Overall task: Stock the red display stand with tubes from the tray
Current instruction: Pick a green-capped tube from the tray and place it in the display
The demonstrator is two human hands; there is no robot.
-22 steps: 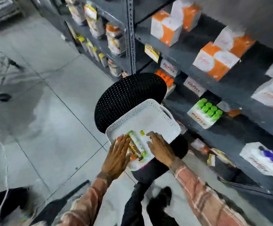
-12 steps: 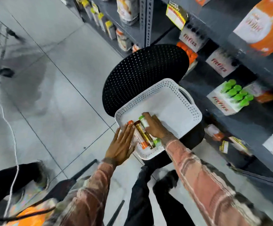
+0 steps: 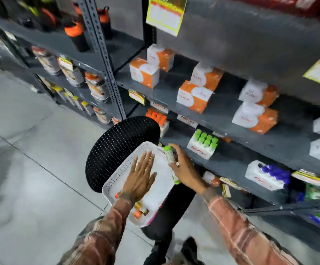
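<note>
Our right hand (image 3: 185, 169) was closed around a green-capped tube (image 3: 170, 159), cap uppermost, lifted clear over the far edge of the white tray (image 3: 117, 180). Our left hand (image 3: 140, 176) lay flat and spread on the tray floor, fingers apart and gripping nothing. The tray itself rested on a black perforated stool (image 3: 117, 146) and hung partly over its near side. A few more tubes (image 3: 140, 210), orange and green, lay bunched at the tray's near corner, half hidden by our left wrist.

On the lower shelf (image 3: 241, 159) just beyond the tube stood a white display box with green caps (image 3: 203, 145), and further left one with orange caps (image 3: 158, 119); a purple-capped box (image 3: 268, 174) sat off to the right. No red stand showed plainly; the picture was smeared at the edges, so it may have been out of view or blurred past recognition.

We judged the chief danger to be the tray. With so much of it overhanging the stool, lifting the left palm or leaning harder on the near end could tip it and spill the remaining tubes onto the floor. The tube in hand was smooth and held mostly by fingertips, so a hurried reach toward the shelf might let it slip. It could also end up in the wrong box, since the stands looked alike.
</note>
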